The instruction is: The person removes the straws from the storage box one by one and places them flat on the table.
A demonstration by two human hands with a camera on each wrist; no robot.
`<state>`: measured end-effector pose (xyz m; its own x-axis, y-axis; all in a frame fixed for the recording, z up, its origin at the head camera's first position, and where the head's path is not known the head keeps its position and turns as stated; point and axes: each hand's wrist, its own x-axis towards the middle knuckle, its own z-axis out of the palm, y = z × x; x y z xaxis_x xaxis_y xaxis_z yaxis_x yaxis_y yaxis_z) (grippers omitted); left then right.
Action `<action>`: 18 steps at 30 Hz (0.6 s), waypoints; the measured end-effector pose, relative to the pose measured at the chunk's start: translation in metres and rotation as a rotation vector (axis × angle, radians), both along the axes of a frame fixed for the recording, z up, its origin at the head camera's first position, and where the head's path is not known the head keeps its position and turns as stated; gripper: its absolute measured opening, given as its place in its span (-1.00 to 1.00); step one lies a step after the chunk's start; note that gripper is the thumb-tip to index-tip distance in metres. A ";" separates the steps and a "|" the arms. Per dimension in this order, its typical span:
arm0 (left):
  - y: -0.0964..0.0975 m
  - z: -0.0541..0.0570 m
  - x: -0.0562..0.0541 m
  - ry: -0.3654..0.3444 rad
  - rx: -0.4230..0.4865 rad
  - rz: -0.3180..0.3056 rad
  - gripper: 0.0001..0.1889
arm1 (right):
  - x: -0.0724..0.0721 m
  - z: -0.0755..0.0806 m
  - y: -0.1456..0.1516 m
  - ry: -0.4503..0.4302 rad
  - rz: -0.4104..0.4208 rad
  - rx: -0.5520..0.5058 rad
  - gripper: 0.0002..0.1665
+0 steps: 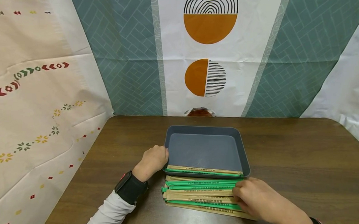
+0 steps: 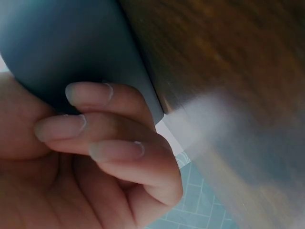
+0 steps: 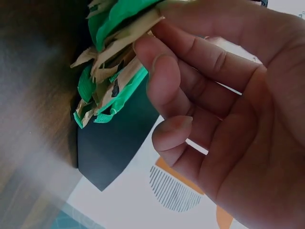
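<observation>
A dark grey rectangular tray (image 1: 203, 147) lies on the table, with a few long paper-wrapped straws (image 1: 203, 170), brown and green, along its near inner side. At the tray's left rim, my left hand (image 1: 151, 160) grips the edge with curled fingers; the left wrist view shows the fingers against the tray's outer wall (image 2: 71, 43). Several more wrapped straws (image 1: 200, 200), printed with dark lettering, lie side by side in front of the tray. My right hand (image 1: 258, 198) is at their right end. In the right wrist view its thumb and forefinger pinch a brown wrapper end (image 3: 131, 36).
The brown wooden table (image 1: 303, 160) extends on both sides of the tray. A patterned cloth (image 1: 130, 61) hangs behind its far edge, and a cream embroidered cloth (image 1: 40, 113) hangs at the left. A black watch (image 1: 131, 187) is on my left wrist.
</observation>
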<state>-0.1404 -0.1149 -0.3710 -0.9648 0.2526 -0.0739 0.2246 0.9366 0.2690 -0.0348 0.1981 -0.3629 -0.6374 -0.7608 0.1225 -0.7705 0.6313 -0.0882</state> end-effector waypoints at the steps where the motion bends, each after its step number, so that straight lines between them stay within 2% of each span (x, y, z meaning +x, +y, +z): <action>1: 0.000 0.000 0.000 -0.001 0.000 0.000 -0.52 | 0.000 0.000 0.000 0.005 0.008 -0.008 -0.52; 4: -0.001 0.000 0.000 0.000 -0.003 -0.002 -0.52 | -0.003 0.004 0.000 0.012 0.034 -0.052 -0.54; 7: -0.003 0.000 0.000 0.011 0.000 -0.009 -0.52 | -0.012 0.012 -0.001 0.009 0.032 -0.111 -0.62; 13: -0.003 -0.002 -0.001 0.014 0.006 -0.014 -0.52 | -0.047 0.025 -0.007 0.027 -0.032 -0.181 -0.77; 18: -0.003 -0.003 -0.001 0.006 0.010 -0.015 -0.52 | -0.071 0.023 -0.014 -0.049 -0.028 -0.192 -0.86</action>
<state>-0.1416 -0.1178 -0.3741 -0.9614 0.2675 -0.0650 0.2402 0.9303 0.2773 -0.1058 0.1836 -0.3400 -0.6666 -0.7084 0.2318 -0.7448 0.6202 -0.2462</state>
